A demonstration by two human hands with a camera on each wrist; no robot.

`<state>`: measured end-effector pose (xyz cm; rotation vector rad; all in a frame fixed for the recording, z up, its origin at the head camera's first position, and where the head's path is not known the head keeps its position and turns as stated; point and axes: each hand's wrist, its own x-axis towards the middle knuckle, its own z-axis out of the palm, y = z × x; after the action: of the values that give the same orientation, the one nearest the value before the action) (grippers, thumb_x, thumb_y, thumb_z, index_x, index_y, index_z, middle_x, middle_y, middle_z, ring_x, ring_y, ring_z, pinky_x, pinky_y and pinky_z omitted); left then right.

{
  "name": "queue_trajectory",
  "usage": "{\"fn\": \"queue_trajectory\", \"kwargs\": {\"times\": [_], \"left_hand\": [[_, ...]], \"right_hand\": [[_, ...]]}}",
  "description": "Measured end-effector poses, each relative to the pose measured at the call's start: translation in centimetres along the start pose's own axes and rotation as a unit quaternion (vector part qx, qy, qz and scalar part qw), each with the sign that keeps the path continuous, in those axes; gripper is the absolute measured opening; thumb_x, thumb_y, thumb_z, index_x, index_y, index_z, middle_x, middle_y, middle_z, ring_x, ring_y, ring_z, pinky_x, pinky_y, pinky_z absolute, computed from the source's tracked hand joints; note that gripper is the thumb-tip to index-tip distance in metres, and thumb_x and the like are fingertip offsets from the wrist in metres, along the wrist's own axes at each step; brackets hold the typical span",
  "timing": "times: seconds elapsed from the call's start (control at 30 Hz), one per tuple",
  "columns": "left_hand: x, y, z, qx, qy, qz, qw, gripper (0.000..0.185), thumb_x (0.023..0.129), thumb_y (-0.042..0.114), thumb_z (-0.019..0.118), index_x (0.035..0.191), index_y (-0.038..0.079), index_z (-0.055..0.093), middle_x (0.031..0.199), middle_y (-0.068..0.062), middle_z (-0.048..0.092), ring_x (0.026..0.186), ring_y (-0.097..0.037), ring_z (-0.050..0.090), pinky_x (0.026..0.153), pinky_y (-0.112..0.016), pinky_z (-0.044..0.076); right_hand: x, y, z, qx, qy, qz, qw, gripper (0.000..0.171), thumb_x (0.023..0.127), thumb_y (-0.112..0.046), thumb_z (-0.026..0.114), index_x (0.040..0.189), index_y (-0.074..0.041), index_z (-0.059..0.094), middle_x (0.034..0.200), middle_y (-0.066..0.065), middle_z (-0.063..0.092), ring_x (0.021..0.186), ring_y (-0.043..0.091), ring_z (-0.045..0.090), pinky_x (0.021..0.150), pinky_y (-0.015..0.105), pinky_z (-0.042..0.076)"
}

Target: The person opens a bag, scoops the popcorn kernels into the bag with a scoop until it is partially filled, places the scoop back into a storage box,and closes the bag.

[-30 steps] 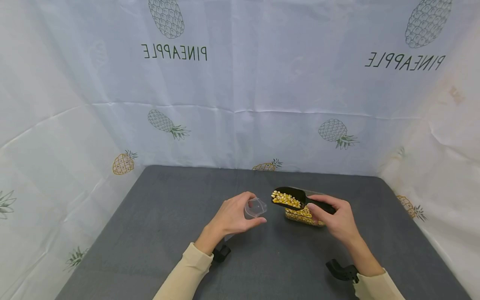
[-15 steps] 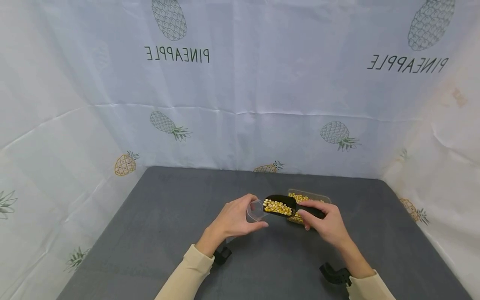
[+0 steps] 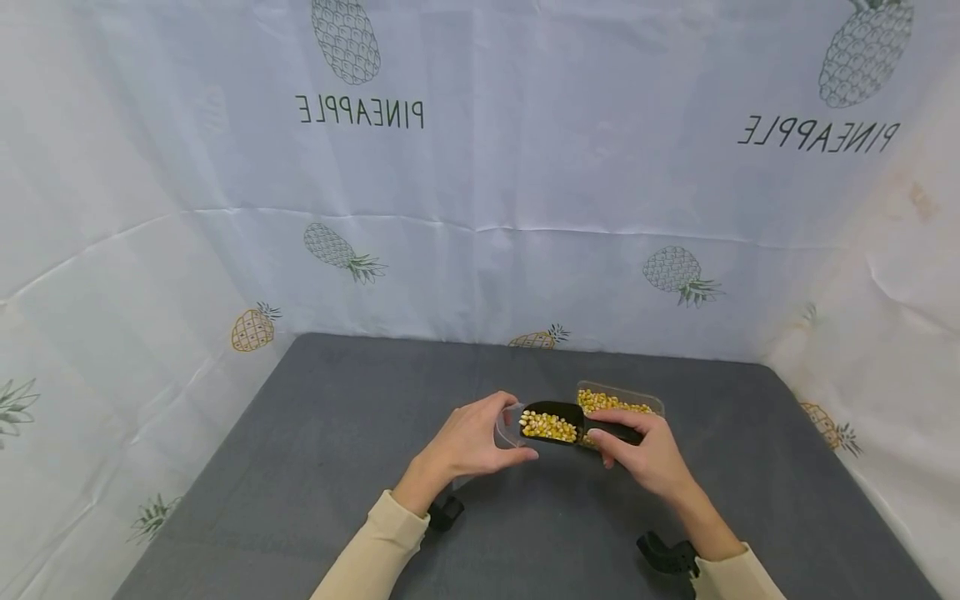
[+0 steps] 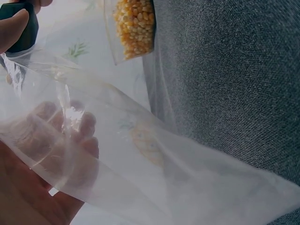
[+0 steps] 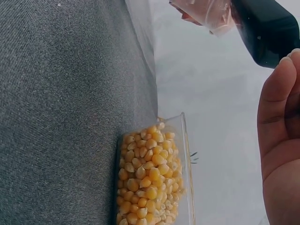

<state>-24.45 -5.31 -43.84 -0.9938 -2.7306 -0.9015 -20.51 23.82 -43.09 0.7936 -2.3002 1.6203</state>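
A clear plastic bag (image 4: pixel 187 173) hangs from my left hand (image 3: pixel 471 437), which grips it with thumb and fingers spread around its mouth. In the left wrist view the bag tapers down to a corner, and fingers show through the film. My right hand (image 3: pixel 654 454) holds a black scoop (image 3: pixel 617 430) by its handle. Yellow corn kernels (image 3: pixel 549 426) fill the scoop, which lies nearly level. Its front lip is at the bag's mouth; whether it reaches inside is hard to tell. One or so kernels seem to show near the bag's top in the left wrist view.
Behind the right hand stands a clear rectangular container (image 5: pixel 188 168) of corn kernels (image 5: pixel 149 176) on the dark grey tabletop (image 3: pixel 360 400). White curtains (image 3: pixel 480 167) with pineapple prints rise at the back and both sides. Black wrist mounts are on both forearms.
My right hand has carried the loaded scoop left and slightly down, from above the container to the bag's mouth. The left hand has stayed almost in place. More of the container is now visible.
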Motion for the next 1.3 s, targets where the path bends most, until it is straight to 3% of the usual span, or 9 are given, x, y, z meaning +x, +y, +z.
{"fn": "queue_trajectory", "kwargs": {"times": [0.37, 0.57, 0.7, 0.9, 1.13, 1.3], "left_hand": [[0.1, 0.2, 0.1, 0.013, -0.023, -0.004, 0.9996, 0.068, 0.085, 0.061, 0.074, 0.132, 0.013, 0.060, 0.099, 0.009, 0.060, 0.077, -0.004, 0.053, 0.065, -0.025, 0.046], [0.2, 0.2, 0.1, 0.013, -0.034, -0.001, 0.9993, 0.067, 0.084, 0.059, 0.075, 0.130, 0.014, 0.061, 0.101, 0.008, 0.062, 0.080, -0.004, 0.055, 0.069, -0.026, 0.049], [0.2, 0.1, 0.2, 0.008, -0.044, -0.001, 0.9990, 0.066, 0.084, 0.060, 0.075, 0.130, 0.014, 0.061, 0.103, 0.008, 0.063, 0.081, -0.004, 0.056, 0.070, -0.026, 0.049], [0.1, 0.3, 0.2, 0.017, -0.054, -0.006, 0.9984, 0.067, 0.085, 0.059, 0.073, 0.133, 0.014, 0.060, 0.115, 0.003, 0.066, 0.092, -0.008, 0.062, 0.077, -0.031, 0.053], [0.1, 0.4, 0.2, 0.024, -0.059, -0.001, 0.9980, 0.065, 0.087, 0.057, 0.072, 0.133, 0.014, 0.060, 0.120, 0.000, 0.066, 0.098, -0.013, 0.064, 0.081, -0.035, 0.054], [0.2, 0.4, 0.1, 0.029, -0.057, 0.005, 0.9979, 0.061, 0.087, 0.056, 0.073, 0.130, 0.014, 0.061, 0.116, 0.002, 0.067, 0.093, -0.011, 0.063, 0.078, -0.032, 0.053]], "right_hand": [[0.4, 0.1, -0.3, -0.012, -0.038, 0.038, 0.998, 0.024, 0.095, -0.001, 0.069, 0.119, 0.002, 0.071, 0.063, -0.001, 0.063, 0.054, 0.025, 0.060, 0.052, 0.033, 0.048], [0.8, -0.2, -0.6, -0.017, -0.061, 0.054, 0.997, 0.024, 0.095, -0.005, 0.071, 0.118, 0.000, 0.072, 0.062, -0.001, 0.063, 0.053, 0.017, 0.059, 0.051, 0.032, 0.048], [1.1, -0.4, -0.7, -0.023, -0.075, 0.066, 0.995, 0.024, 0.095, -0.007, 0.071, 0.119, -0.001, 0.072, 0.062, 0.000, 0.063, 0.053, 0.019, 0.060, 0.053, 0.032, 0.049], [1.5, -0.7, -0.6, -0.026, -0.097, 0.096, 0.990, 0.026, 0.097, -0.013, 0.071, 0.120, -0.001, 0.072, 0.075, 0.011, 0.067, 0.056, 0.024, 0.061, 0.054, 0.034, 0.051], [1.8, -0.9, -0.3, -0.036, -0.108, 0.127, 0.985, 0.028, 0.095, -0.018, 0.074, 0.119, -0.002, 0.073, 0.101, 0.016, 0.067, 0.059, 0.017, 0.062, 0.056, 0.039, 0.054], [2.0, -1.1, -0.3, -0.056, -0.119, 0.128, 0.983, 0.029, 0.096, -0.020, 0.074, 0.119, -0.002, 0.073, 0.089, 0.011, 0.066, 0.058, 0.017, 0.062, 0.054, 0.036, 0.053]]}}
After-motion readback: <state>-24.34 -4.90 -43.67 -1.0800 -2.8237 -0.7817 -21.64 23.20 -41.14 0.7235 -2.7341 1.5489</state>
